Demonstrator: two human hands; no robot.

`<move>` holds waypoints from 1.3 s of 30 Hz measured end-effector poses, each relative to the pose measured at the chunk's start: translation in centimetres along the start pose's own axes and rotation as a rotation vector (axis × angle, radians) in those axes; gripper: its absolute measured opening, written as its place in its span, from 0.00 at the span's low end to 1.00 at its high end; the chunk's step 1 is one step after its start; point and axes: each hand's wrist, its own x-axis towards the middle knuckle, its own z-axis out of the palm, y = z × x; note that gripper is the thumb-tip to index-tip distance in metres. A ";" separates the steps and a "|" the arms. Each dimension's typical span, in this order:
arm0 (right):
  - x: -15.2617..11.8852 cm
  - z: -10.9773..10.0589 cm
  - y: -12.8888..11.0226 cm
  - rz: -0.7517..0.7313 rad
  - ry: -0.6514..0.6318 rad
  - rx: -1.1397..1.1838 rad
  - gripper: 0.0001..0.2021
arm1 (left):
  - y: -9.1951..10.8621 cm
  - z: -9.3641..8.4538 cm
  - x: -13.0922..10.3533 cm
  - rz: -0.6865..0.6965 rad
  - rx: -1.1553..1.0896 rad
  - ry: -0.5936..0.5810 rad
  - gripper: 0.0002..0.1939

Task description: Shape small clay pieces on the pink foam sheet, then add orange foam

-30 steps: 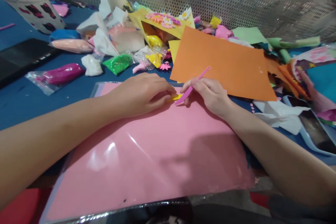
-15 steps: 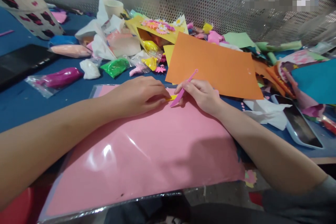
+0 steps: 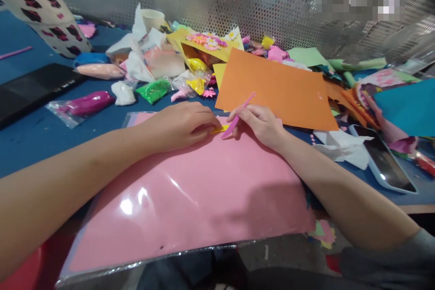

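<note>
A pink plastic tool (image 3: 238, 117) is pinched in my right hand (image 3: 260, 123), its flat blade pointing down to the left, close to a small yellow strip (image 3: 220, 129). My left hand (image 3: 190, 124) rests on the pink sheet in its clear sleeve (image 3: 190, 190), with fingertips closed together at the strip's left end. The fingers cover part of the strip, so its full length is hidden. Both hands are near the sleeve's far edge.
Behind the hands lie orange paper (image 3: 275, 88), a green clay packet (image 3: 154, 90), a purple clay packet (image 3: 86, 103) and white clay (image 3: 123, 93). A black device (image 3: 37, 88) and patterned tumbler (image 3: 56, 20) stand left; a phone (image 3: 387, 163) and tissue (image 3: 346, 145) lie right.
The view has shifted slightly, so things at the left appear further right and lower. Both hands keep nearly the same pose, and a little more of the yellow strip shows.
</note>
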 end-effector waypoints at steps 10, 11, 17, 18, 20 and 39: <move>0.0 0.3 -0.4 0.000 0.000 0.004 0.19 | 0.0 -0.4 0.0 -0.013 -0.043 -0.034 0.17; 0.0 0.3 -0.3 0.001 0.002 0.008 0.19 | -0.1 -0.4 0.0 -0.017 -0.039 -0.031 0.17; 0.2 0.1 0.1 0.013 0.063 0.017 0.18 | -0.4 -0.5 0.1 -0.077 -0.026 0.014 0.16; 0.2 0.1 0.1 0.019 0.076 0.018 0.17 | -0.5 -0.6 0.1 -0.081 -0.031 0.019 0.16; 0.3 0.1 0.0 0.039 0.089 0.024 0.15 | -0.7 -0.7 0.1 -0.085 -0.037 0.012 0.16; 0.3 0.1 -0.3 0.082 0.089 0.184 0.16 | -1.3 -0.6 -0.2 -0.016 -0.018 0.033 0.15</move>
